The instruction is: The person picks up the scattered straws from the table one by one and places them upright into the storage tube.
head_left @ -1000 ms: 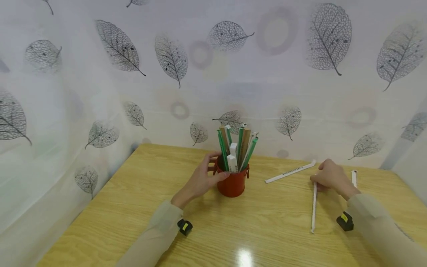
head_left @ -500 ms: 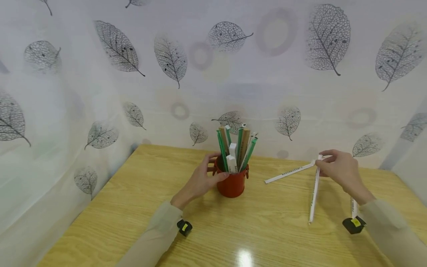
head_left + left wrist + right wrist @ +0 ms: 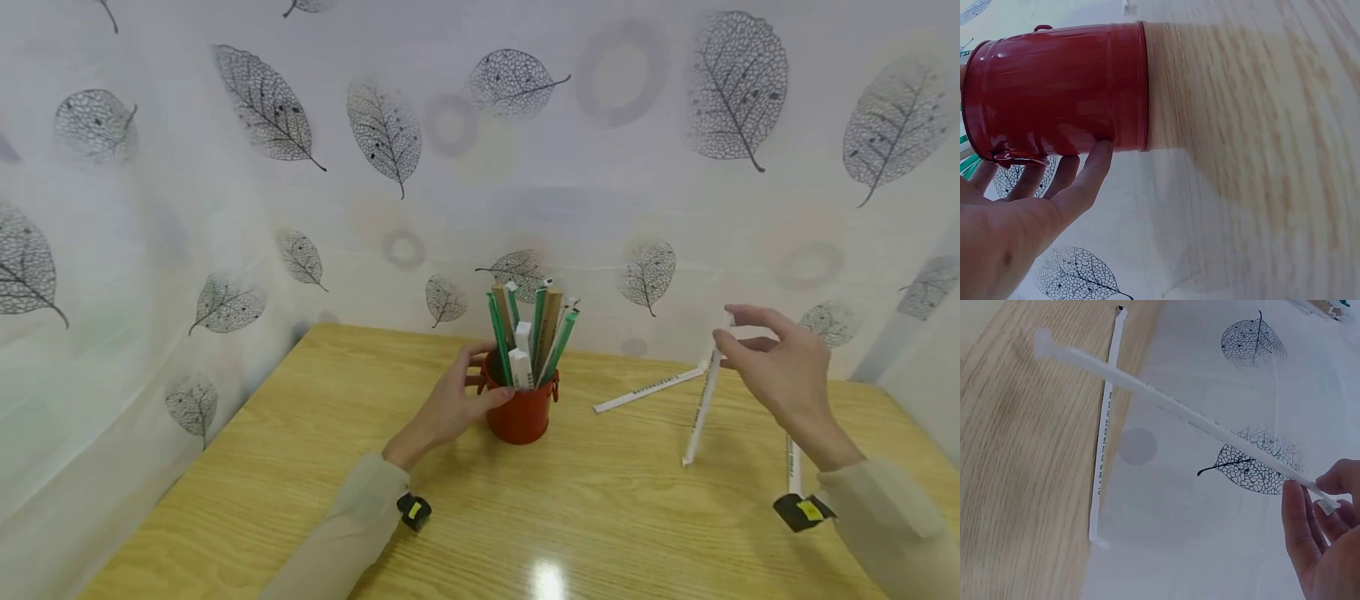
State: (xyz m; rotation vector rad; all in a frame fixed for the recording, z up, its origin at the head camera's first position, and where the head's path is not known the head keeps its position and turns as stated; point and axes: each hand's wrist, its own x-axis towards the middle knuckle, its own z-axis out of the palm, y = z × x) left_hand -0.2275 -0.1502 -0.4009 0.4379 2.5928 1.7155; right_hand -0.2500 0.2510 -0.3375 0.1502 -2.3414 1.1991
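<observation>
A small red metal bucket [image 3: 519, 423] stands upright on the table, and my left hand [image 3: 448, 415] grips its left side, thumb across the front and fingers behind the rim. Green, brown and white paper-wrapped sticks [image 3: 551, 325] poke up from inside it. In the left wrist view the fingers touch the bucket's wall [image 3: 1054, 94]. To the right, my right hand [image 3: 787, 379] pinches a white paper-wrapped straw [image 3: 703, 408] near its top end. This straw slants down to the left, held above the table in the right wrist view.
One white wrapped straw [image 3: 649, 390] lies on the table between the bucket and my right hand. Another white wrapped straw [image 3: 793, 467] lies partly hidden by the right wrist. Leaf-printed cloth [image 3: 450, 208] hangs behind the wooden table [image 3: 300, 467].
My right hand has taken hold of the white straw's far end and lifted it from the table, moving up and slightly right. The left hand and bucket have stayed put.
</observation>
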